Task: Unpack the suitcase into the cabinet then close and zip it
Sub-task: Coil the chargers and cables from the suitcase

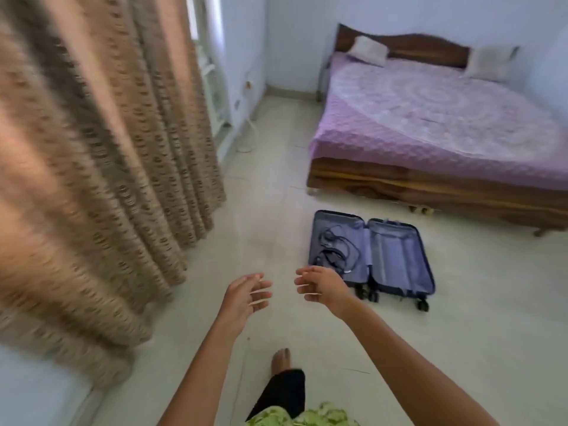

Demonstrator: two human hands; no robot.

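A dark blue wheeled suitcase (396, 256) lies open flat on the pale floor, near the foot of the bed. Its left half holds a tangle of dark cables (336, 250); its right half shows only bare lining. My left hand (246, 295) and my right hand (319, 285) are stretched out in front of me, fingers loosely spread, holding nothing. My right hand sits just left of the suitcase's near left corner, apart from it. No cabinet is in view.
A brown patterned curtain (101, 167) hangs close on the left. A wooden bed (436, 186) with a purple cover (430, 124) and two pillows stands at the back right. A white cord (250, 133) trails on the floor by the wall. My bare foot (281, 359) stands on the tiles.
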